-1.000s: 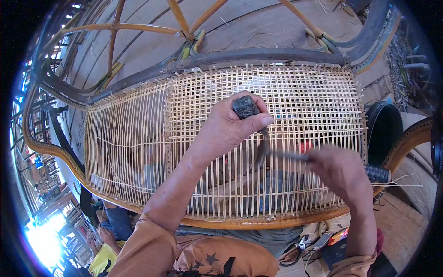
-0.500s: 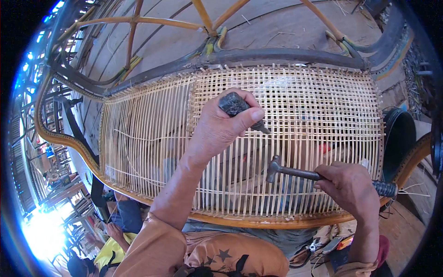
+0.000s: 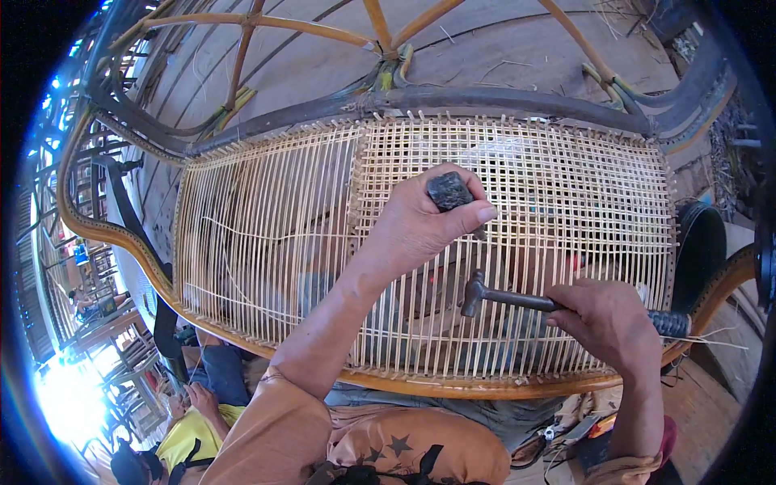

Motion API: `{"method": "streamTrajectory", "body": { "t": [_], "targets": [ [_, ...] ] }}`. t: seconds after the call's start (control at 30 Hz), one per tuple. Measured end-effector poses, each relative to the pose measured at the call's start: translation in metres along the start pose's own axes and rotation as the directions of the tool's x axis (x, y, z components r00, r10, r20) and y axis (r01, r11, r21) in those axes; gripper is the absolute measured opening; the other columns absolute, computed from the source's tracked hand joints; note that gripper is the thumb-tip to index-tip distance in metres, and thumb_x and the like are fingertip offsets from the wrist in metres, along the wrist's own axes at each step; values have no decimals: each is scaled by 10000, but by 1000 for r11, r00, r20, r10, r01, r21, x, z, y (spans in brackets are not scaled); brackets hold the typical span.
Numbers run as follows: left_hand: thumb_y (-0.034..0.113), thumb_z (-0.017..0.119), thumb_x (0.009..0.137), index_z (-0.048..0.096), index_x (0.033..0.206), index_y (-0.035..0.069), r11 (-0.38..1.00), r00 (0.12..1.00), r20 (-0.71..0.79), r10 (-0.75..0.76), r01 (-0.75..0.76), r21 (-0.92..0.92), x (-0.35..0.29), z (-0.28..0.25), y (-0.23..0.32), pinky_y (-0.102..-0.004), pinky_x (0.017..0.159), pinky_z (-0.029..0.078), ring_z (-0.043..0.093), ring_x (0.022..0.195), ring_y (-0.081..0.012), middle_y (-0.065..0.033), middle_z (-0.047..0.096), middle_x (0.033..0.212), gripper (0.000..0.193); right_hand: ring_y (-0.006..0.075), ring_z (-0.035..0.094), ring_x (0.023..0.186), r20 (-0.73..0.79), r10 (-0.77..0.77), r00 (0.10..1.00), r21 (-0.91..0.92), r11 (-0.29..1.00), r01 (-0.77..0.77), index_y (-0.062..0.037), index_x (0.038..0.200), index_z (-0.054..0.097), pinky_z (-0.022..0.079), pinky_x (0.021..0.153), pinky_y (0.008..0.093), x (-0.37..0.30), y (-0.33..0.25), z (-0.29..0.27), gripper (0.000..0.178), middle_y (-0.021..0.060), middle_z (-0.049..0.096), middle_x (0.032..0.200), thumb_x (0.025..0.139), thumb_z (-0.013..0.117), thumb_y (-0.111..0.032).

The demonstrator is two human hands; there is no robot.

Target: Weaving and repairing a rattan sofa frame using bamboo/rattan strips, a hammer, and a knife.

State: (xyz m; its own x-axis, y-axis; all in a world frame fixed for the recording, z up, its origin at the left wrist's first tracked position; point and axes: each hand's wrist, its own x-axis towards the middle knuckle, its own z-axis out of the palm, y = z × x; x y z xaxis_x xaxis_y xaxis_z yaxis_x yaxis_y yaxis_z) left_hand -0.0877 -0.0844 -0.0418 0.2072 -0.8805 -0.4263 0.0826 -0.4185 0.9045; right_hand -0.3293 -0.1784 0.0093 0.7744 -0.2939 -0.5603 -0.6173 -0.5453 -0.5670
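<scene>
My left hand (image 3: 420, 222) is closed around a dark, blocky-handled hand tool (image 3: 449, 191) with its butt end up. Its tip is mostly hidden behind my thumb, over the lower edge of the tight weave. To the right, my right hand (image 3: 606, 319) grips a hammer (image 3: 513, 300) with a dark metal head and a wrapped handle end. The hammer head hangs over the open strands, apart from the tool. Beneath both hands spreads a rattan panel (image 3: 558, 186), closely woven at the far right, with mostly lengthwise strands at the left and near side.
A curved rattan frame (image 3: 469, 388) borders the panel, with a dark pole (image 3: 517, 100) along its far side. Loose strands stick out at right, near a dark green bucket (image 3: 702, 250). Another person in a yellow top (image 3: 194, 436) sits at lower left.
My left hand has moved right along the weave with the tool, which now stands more upright, hiding its tip. The right hand and hammer have barely moved. The view has shifted slightly.
</scene>
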Motion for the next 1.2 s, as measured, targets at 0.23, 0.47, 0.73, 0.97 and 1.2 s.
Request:
{"method": "streamTrajectory", "body": {
  "t": [0.23,0.47,0.73,0.97,1.2],
  "targets": [
    [145,710,838,625,909,45,999,999,-21,38,-39,-38,-9,-19,13,-165,496,418,514,579,-25,4,608,778,149,298,596,679,-60,-3,998,-100,995,-3,-98,915,620,460,605,406,10,-4,2,174,99,585,713,804,669,-222],
    [175,718,843,623,918,52,999,998,-59,33,-33,5,-17,-35,5,-161,506,415,506,588,-19,19,599,778,172,305,603,699,22,-33,999,-56,998,34,-92,902,612,462,613,417,18,-16,10,171,97,593,721,797,672,-214],
    [190,705,845,630,913,49,1000,998,-62,17,-17,1,-17,-43,0,-169,508,414,508,591,-27,8,610,790,174,297,614,714,-28,-45,999,-104,994,41,-116,887,589,482,627,423,37,-25,0,145,83,605,749,849,623,-251],
    [190,697,846,629,917,24,999,996,-85,-35,31,-45,-23,-64,-1,-159,488,468,525,575,-26,-39,647,835,193,314,616,715,87,-74,993,-35,996,77,-110,894,607,488,619,437,36,-37,9,169,94,607,735,827,650,-259],
    [206,724,835,628,922,37,997,997,-56,52,-55,-49,-22,-63,-2,-165,514,451,533,611,-29,-25,649,848,213,308,618,718,95,-90,991,-73,993,97,-109,880,604,491,619,434,48,-44,9,165,96,610,742,842,628,-267]
  ]
}}
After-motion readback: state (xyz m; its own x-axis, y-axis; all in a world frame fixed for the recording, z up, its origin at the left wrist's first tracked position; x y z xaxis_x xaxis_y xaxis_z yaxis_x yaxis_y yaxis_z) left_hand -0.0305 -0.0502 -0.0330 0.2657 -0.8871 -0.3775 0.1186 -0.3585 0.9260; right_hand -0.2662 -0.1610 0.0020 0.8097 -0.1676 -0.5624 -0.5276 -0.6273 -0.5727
